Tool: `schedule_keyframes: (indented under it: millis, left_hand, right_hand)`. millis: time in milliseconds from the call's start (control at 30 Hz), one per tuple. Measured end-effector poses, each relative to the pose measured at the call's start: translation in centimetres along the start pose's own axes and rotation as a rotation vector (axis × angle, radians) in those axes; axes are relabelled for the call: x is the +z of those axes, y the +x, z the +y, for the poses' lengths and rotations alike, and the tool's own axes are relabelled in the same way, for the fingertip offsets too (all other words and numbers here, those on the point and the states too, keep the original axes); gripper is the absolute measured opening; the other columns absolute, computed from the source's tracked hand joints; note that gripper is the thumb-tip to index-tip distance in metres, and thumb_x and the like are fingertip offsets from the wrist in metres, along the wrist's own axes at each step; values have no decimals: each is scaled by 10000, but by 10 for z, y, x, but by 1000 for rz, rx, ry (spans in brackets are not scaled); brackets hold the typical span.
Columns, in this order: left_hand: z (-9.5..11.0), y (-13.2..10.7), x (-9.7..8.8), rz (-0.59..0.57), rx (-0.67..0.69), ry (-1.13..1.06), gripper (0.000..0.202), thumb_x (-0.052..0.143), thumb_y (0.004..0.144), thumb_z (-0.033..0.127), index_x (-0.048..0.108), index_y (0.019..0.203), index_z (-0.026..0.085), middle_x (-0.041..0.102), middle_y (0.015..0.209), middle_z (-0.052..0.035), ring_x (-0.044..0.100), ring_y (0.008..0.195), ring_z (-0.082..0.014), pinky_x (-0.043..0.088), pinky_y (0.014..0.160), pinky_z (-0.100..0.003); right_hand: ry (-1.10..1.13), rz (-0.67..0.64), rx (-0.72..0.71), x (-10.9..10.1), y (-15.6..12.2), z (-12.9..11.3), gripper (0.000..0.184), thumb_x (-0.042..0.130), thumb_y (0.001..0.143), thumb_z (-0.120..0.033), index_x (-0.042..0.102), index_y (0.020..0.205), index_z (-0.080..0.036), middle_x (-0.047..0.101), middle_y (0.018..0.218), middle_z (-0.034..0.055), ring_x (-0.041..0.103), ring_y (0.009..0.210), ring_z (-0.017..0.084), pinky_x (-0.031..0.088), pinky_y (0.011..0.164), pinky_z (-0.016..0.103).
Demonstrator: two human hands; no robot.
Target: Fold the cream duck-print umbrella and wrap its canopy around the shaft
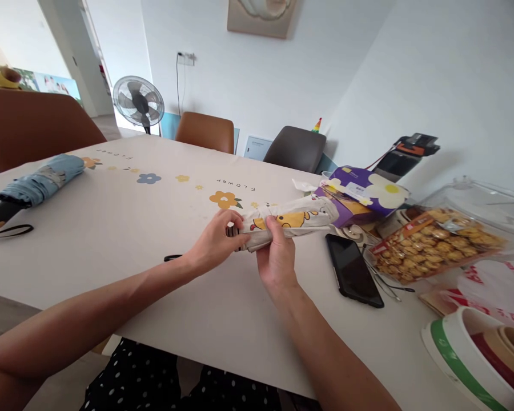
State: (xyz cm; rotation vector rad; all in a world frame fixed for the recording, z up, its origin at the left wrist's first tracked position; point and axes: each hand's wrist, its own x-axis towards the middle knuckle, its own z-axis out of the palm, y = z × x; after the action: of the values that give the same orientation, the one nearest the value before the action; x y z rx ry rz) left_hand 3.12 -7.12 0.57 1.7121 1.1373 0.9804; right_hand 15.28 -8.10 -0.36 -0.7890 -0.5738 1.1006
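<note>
A folded white umbrella (297, 220) with a yellow cartoon print lies across my two hands, a little above the table. My right hand (278, 260) is wrapped around its middle, the thumb pressed on top of the cloth. At the umbrella's left end, my left hand (214, 240) pinches the cloth edge near the dark rib tips. The handle is mostly hidden behind that hand. A short black strap (172, 258) shows beside my left wrist. Far to the left on the table rests a folded light-blue umbrella (47, 178) with a black handle and strap.
A black phone (353, 271) lies right of my right hand, with cables (388, 282) beside it. Beyond are a purple tissue box (360, 191) and a clear container of snacks (441, 240). Tape rolls (458, 359) stand at the near right. Chairs and a fan (139, 103) are behind the table (154, 308).
</note>
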Motion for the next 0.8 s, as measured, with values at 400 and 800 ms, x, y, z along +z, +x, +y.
schedule_keyframes:
  millis: [400, 800]
  left_hand:
    - [1, 6, -22, -615, -317, -224, 291, 597, 712, 441, 550, 804, 169, 579, 660, -19, 505, 471, -116, 392, 454, -249]
    - [-7, -7, -3, -199, -37, 470, 305, 544, 739, 437, 470, 920, 203, 558, 697, -35, 500, 544, -181, 295, 515, -270]
  right_hand:
    - [-49, -174, 87, -1, 0, -8, 187, 587, 737, -292, 625, 891, -192, 659, 834, 16, 625, 798, 206, 522, 644, 317]
    - [-42, -118, -31, 3, -2, -3, 277, 646, 735, -291, 638, 991, -185, 649, 1003, 35, 592, 952, 197, 500, 787, 329]
